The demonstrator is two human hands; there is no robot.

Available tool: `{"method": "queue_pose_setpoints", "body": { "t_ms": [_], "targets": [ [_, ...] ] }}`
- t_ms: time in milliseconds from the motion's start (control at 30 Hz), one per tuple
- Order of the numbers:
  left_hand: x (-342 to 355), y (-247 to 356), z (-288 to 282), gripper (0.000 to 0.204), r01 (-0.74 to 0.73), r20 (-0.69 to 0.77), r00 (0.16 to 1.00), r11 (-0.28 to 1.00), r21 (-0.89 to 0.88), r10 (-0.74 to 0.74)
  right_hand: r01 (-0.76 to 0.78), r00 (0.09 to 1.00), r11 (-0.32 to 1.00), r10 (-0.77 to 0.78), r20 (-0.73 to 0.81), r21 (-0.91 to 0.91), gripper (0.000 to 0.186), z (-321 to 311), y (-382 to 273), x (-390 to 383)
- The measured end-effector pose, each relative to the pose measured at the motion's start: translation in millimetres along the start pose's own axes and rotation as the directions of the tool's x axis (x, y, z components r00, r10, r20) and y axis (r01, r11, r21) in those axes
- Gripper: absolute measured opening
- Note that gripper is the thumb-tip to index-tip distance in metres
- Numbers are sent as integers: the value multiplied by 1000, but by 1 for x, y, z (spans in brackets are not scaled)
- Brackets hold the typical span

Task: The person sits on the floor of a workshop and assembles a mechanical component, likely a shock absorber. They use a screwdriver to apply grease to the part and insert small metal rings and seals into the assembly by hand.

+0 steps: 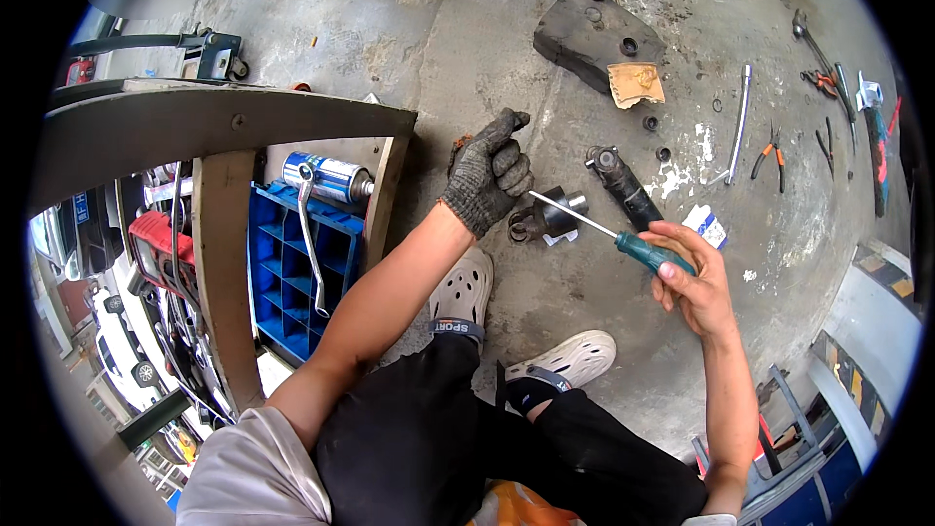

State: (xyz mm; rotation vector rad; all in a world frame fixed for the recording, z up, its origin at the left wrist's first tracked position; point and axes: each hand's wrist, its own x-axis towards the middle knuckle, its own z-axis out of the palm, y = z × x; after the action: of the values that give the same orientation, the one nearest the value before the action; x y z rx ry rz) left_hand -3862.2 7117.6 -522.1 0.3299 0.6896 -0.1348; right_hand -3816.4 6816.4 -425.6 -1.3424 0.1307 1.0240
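My left hand [490, 173], in a dark grey knit glove, is closed with its fingers curled; whatever it may hold is hidden, though a bit of orange-brown shows at the glove's edge. Bare, my right hand [696, 278] grips the green handle of a screwdriver [645, 251]. The shaft points left, and its tip ends close beside the gloved fingers; I cannot tell if they touch. Below the shaft lies a short black cylinder [560, 214] with a ring-shaped end. Just right of it rests a longer black cylindrical part [628, 190] with an eye at its top.
A dark flat slab [584, 39] bears rings and a torn piece of brown cardboard [636, 84]. Orange-handled pliers [769, 158] and a long metal bar [742, 122] lie rightward. At left, a shelf frame [224, 263] holds a blue tray [282, 307], wrench [310, 234] and spray can [328, 176].
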Motion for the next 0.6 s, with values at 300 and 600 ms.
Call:
{"method": "queue_pose_setpoints", "body": {
  "t_ms": [300,600],
  "targets": [
    [-5,-11,44,31,68,-5,997,972,-223,-71,382,889,924,-362,-280,17,47,6,-5,23],
    [20,30,36,25,-198,91,963,439,877,253,611,488,721,-668,-562,-327,26,-67,-75,30]
  ]
}}
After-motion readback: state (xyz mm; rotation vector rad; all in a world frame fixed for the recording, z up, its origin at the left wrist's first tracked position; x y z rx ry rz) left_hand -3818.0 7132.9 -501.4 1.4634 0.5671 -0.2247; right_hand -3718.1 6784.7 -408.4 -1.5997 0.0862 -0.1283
